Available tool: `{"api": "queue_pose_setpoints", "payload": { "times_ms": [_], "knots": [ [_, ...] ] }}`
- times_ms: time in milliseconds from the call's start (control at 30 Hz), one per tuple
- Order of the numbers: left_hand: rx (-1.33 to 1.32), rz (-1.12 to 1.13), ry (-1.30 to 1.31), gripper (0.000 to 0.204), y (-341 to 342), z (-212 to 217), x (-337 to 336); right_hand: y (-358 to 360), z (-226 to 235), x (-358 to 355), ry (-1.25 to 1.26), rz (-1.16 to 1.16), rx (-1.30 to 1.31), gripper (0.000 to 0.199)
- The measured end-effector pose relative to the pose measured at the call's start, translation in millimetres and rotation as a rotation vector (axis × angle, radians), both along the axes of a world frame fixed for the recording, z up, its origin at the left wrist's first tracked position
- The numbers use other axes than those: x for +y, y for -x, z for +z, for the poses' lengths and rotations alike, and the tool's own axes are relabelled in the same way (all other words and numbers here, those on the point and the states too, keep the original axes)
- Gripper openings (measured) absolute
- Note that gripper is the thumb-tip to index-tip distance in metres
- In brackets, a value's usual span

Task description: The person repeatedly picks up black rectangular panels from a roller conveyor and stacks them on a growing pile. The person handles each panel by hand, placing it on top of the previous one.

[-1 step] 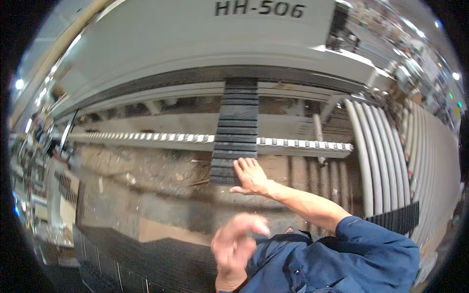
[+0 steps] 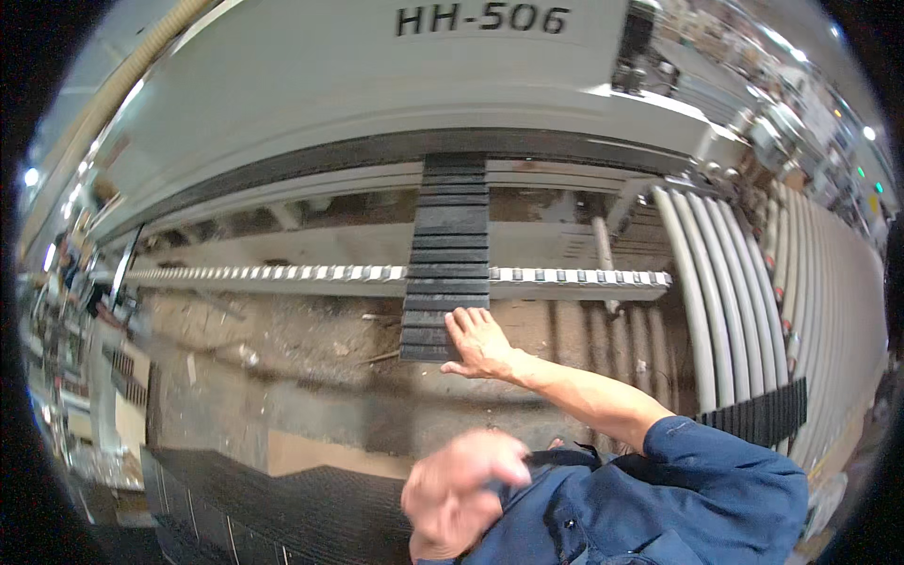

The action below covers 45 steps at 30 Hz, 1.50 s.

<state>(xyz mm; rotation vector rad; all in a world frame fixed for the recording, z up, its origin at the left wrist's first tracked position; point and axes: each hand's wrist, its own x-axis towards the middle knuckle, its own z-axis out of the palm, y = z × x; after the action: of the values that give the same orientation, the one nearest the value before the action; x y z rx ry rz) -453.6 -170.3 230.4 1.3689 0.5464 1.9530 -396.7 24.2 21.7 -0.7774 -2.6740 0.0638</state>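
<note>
A dark ribbed panel (image 2: 444,226), long and narrow, comes out from under the machine's edge toward me and crosses the white studded rail. On its near right corner lies my right hand (image 2: 478,344), fingers flat on top and thumb out past the near edge. Lower down, in front of my body, my left hand (image 2: 461,490) is raised and smeared by motion. Its fingers look bent, and whether they hold anything is hidden by the blur.
The large pale machine housing (image 2: 358,75) stretches across the far side. Beneath the panel runs the studded rail (image 2: 574,277). Grey rollers (image 2: 725,311) stand at the right, a dark ribbed strip (image 2: 758,414) lying over their near ends. Dark stacked panels (image 2: 282,508) are at the lower left.
The view has shifted slightly, so the machine and panel sit a little farther left. My left hand has moved slightly downward. My right hand stays on the panel's corner.
</note>
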Motion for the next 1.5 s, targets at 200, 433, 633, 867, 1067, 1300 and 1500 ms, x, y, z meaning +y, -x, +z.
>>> {"api": "queue_pose_setpoints", "payload": {
  "times_ms": [200,433,633,867,1067,1300,1500],
  "knots": [
    [0.071,-0.516,-0.431,0.046,-49.9,63.0,24.4,-62.5,11.4,3.4,0.197,-0.064,-0.009,0.092],
    [0.093,-0.961,-0.399,0.056,-116.1,79.4,43.6,-126.8,-6.5,-0.2,0.212,-0.127,0.115,0.097],
    [0.019,-1.031,-0.018,0.055,-152.2,97.1,11.9,-182.9,-18.4,-5.5,0.194,-0.213,0.166,0.102],
    [-0.105,-1.255,-0.274,0.036,-170.9,79.9,32.6,-229.2,-12.2,-1.4,0.255,-0.261,0.116,0.107],
    [0.447,-0.876,0.058,0.03,-170.9,46.2,57.9,-289.5,-29.7,2.6,0.215,-0.423,-0.011,0.098],
    [0.582,-0.568,0.696,0.033,-179.6,-105.8,89.7,-345.8,-7.8,2.4,0.26,-0.416,0.007,0.111],
    [0.664,-0.419,1.109,0.02,-113.8,-274.6,49.5,-407.8,-13.2,15.2,0.257,-0.473,-0.132,0.107]
  ]
}}
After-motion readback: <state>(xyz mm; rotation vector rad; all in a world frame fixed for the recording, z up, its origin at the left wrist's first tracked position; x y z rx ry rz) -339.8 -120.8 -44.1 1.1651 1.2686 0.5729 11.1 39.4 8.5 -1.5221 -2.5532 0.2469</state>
